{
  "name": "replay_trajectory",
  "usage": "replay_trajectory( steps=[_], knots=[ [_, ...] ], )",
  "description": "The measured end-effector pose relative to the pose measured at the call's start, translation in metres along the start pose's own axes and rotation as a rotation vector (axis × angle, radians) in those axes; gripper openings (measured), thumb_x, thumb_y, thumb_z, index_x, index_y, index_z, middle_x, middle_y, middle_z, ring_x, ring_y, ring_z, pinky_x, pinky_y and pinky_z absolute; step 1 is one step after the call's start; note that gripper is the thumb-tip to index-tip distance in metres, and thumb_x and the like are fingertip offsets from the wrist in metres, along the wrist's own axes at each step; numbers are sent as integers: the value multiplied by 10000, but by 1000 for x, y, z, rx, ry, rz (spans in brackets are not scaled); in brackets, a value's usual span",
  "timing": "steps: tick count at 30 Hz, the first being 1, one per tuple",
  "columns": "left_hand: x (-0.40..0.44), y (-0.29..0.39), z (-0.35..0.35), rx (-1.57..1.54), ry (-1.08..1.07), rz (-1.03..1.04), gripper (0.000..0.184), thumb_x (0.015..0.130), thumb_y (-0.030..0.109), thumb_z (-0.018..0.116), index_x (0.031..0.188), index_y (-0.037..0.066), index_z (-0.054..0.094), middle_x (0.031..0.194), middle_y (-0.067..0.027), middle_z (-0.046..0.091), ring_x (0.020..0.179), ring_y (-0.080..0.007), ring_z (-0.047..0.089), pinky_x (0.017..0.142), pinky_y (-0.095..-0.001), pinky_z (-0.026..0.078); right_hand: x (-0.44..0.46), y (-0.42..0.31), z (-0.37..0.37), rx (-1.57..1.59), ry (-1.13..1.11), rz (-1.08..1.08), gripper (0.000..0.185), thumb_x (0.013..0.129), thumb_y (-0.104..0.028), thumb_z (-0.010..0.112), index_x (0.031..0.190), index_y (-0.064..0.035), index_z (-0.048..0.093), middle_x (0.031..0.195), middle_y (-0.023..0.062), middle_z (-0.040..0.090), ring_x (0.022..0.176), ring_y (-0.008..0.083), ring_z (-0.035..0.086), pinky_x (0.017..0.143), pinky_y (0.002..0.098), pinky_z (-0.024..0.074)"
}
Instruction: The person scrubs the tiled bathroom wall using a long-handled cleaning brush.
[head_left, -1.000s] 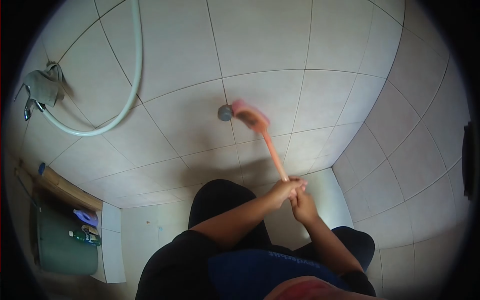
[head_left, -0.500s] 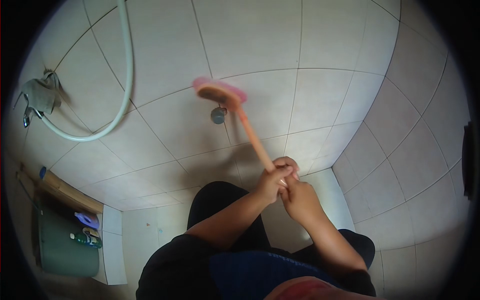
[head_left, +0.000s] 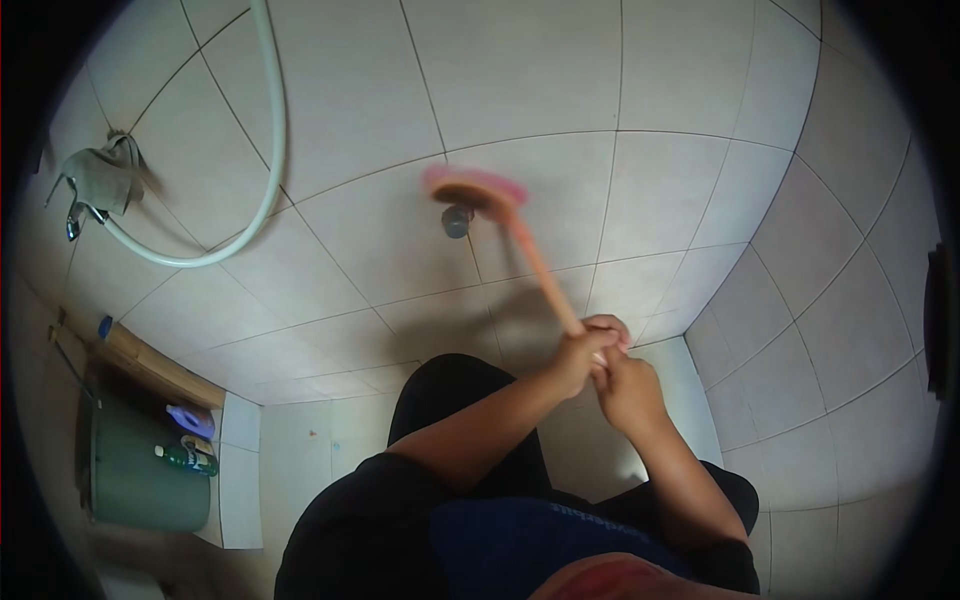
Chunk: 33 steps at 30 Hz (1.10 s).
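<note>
A long-handled brush with a pink-edged head lies against the tiled wall, its head blurred by motion. Both of my hands grip the lower end of its pale orange handle. My left hand is closed round the handle, and my right hand is closed beside it, touching the left. Just below the brush head a round grey knob sticks out from the wall, partly covered by the head.
A white hose loops down the wall to a tap draped with a grey cloth. At the lower left stand a green bin, a green bottle and a purple container. My bent knees are below the wall.
The brush head has moved from right of the knob to just above it, and the handle leans further left than at first. Both hands have kept their grip, and the view has shifted slightly.
</note>
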<state>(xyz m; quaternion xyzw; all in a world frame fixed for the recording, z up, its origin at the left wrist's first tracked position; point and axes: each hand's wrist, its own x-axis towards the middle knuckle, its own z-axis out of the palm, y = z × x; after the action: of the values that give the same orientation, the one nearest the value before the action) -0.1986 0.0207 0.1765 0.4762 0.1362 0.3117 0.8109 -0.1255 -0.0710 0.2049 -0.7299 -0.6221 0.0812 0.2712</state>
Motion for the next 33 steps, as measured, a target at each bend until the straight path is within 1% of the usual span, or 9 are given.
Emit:
replay_trajectory(
  steps=[3,7,13,17,22,27,29,31,33],
  knots=[
    [8,-9,16,-21,-25,-93,146,723,143,466,727,18,541,690,-60,509,675,-133,499,617,-237,403,-7,17,1,25,46,55,224,744,-161,526,917,-30,472,643,183,567,600,367,555,565,469,434],
    [6,-6,19,-88,-35,-10,144,722,145,470,707,14,529,692,-63,513,675,-133,501,609,-234,405,-5,4,-16,-11,15,58,220,736,-141,528,913,-28,463,620,181,562,578,371,550,554,469,434],
    [-6,44,-6,-228,-96,563,130,748,125,430,702,26,500,694,-81,522,636,-162,510,628,-260,421,34,-64,-42,-103,-119,-153,169,742,-148,524,849,-19,509,633,171,567,594,352,557,542,428,442],
    [-17,69,-28,-338,-22,643,129,753,120,423,722,20,498,693,-89,521,640,-176,517,652,-278,435,59,-88,-30,-134,-147,-344,142,747,-148,513,833,-35,524,638,152,575,587,317,571,537,399,454],
    [-14,45,-46,-161,118,468,127,753,110,427,734,11,504,692,-73,518,657,-157,511,651,-272,432,55,-66,-6,-107,-144,-312,155,740,-141,520,847,-29,513,655,153,576,590,320,569,536,410,449],
    [10,10,-17,105,-66,66,129,729,99,449,709,5,535,734,-80,543,706,-131,510,641,-243,416,14,-7,12,-68,-41,-38,186,755,-107,516,902,-8,460,664,186,566,608,348,562,546,422,432],
    [21,-5,-5,154,-114,-26,126,727,91,457,716,3,546,742,-78,547,709,-124,509,635,-241,419,-2,18,31,274,181,71,150,797,-93,484,915,-7,450,636,162,563,570,288,568,519,362,420],
    [29,-20,-3,308,-172,-194,129,729,74,458,746,-1,561,756,-77,555,720,-124,512,641,-248,429,-8,39,50,350,199,108,137,808,-83,468,920,-8,447,624,137,553,553,237,549,509,328,406],
    [25,-29,-4,239,-137,-162,132,727,69,458,756,0,566,761,-77,557,714,-124,511,635,-251,429,-9,45,54,427,225,138,125,819,-73,452,925,-8,444,612,111,543,536,186,530,499,295,392]
  ],
)
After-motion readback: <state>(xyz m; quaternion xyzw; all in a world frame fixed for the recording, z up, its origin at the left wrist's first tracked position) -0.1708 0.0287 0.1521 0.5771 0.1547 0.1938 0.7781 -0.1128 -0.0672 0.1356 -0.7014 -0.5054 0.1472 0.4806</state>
